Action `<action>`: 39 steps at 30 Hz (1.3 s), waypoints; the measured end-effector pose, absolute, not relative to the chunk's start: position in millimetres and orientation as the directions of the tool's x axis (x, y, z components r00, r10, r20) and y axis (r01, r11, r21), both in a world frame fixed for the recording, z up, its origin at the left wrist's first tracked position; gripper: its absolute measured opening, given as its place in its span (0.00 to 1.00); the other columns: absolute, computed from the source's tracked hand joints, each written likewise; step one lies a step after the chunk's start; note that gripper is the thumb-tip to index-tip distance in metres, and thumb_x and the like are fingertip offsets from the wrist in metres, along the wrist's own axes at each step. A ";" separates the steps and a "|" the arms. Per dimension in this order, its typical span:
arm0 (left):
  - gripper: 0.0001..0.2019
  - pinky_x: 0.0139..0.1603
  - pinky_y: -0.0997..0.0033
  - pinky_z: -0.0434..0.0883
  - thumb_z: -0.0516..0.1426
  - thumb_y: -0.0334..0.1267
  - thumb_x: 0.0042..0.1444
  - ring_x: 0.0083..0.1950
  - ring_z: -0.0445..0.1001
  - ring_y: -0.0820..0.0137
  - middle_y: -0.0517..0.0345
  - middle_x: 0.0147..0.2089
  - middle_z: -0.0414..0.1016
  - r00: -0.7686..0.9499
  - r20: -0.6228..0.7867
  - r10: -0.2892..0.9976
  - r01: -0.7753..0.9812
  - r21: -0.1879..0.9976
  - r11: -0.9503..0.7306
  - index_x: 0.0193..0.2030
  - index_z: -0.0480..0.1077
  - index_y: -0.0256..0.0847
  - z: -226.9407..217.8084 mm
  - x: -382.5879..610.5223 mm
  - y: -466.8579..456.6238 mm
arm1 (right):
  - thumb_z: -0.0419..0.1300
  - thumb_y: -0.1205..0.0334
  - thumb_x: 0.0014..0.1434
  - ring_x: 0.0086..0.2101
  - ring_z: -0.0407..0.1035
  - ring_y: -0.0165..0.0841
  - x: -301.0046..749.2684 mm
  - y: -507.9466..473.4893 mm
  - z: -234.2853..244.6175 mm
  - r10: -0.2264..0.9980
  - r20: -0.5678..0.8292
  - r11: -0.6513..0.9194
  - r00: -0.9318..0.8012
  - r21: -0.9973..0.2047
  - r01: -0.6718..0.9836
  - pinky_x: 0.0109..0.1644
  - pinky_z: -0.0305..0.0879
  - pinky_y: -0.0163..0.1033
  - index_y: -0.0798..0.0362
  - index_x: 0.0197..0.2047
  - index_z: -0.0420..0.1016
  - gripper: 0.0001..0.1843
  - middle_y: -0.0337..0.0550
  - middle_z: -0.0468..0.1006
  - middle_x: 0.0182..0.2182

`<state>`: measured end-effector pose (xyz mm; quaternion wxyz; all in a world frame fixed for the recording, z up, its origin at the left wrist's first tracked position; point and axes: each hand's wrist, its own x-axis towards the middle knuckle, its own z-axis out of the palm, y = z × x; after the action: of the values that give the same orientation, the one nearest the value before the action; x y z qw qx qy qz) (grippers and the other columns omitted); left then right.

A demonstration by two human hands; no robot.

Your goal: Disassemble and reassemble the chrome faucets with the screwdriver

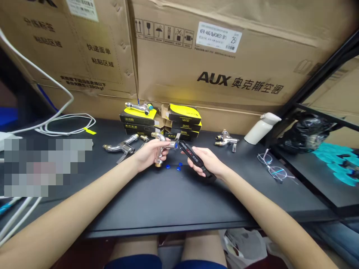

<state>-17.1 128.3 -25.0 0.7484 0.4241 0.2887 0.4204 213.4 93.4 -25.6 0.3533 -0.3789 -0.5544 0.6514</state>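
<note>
My left hand (150, 153) is closed around a chrome faucet (162, 144) with a brass threaded end, held upright just above the black table (168, 198). My right hand (206, 161) grips a black pen-shaped tool (193, 157) with red markings. Its tip points up and left, touching or almost touching the faucet's handle. Three small blue caps (174, 166) lie on the table just below the faucet, between my two hands.
Another chrome faucet (120, 147) lies left of my hands and one (226, 140) to the right. Black-and-yellow boxes (171, 121) are stacked behind, one topped by a faucet (138, 107). A white bottle (260, 128), eyeglasses (273, 167), white cables (64, 125) and large cardboard cartons (218, 56) surround them.
</note>
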 end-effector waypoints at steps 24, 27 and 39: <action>0.13 0.23 0.78 0.61 0.66 0.36 0.50 0.26 0.63 0.77 0.64 0.28 0.63 0.456 -0.067 0.887 -0.381 0.886 0.262 0.39 0.68 0.38 -24.6 -12.3 123.1 | 0.47 0.43 0.68 0.12 0.57 0.24 202.8 81.8 -29.6 0.935 0.036 0.092 -0.352 -0.985 0.144 0.14 0.57 0.29 0.55 0.31 0.69 0.26 0.33 0.66 0.15; 0.13 0.23 0.77 0.61 0.66 0.35 0.49 0.26 0.63 0.78 0.63 0.30 0.65 0.486 -0.053 0.873 -0.374 0.889 0.262 0.39 0.68 0.37 -23.5 -13.9 124.3 | 0.51 0.44 0.67 0.13 0.57 0.22 210.9 89.1 -25.6 0.891 -0.079 -0.076 -0.447 -0.997 0.025 0.12 0.55 0.28 0.56 0.43 0.72 0.22 0.36 0.71 0.22; 0.14 0.23 0.77 0.60 0.67 0.35 0.48 0.26 0.62 0.79 0.62 0.32 0.67 0.458 -0.043 0.888 -0.358 0.905 0.229 0.40 0.69 0.36 -24.3 -18.0 129.9 | 0.53 0.46 0.66 0.13 0.56 0.21 227.9 101.6 -19.7 0.800 -0.170 -0.186 -0.575 -0.982 0.031 0.11 0.55 0.27 0.59 0.51 0.74 0.25 0.36 0.70 0.23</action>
<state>-18.0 129.9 -24.3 0.7263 0.4491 0.2947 0.4290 227.9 101.6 -19.7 0.2832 -0.3635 -0.5718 0.6788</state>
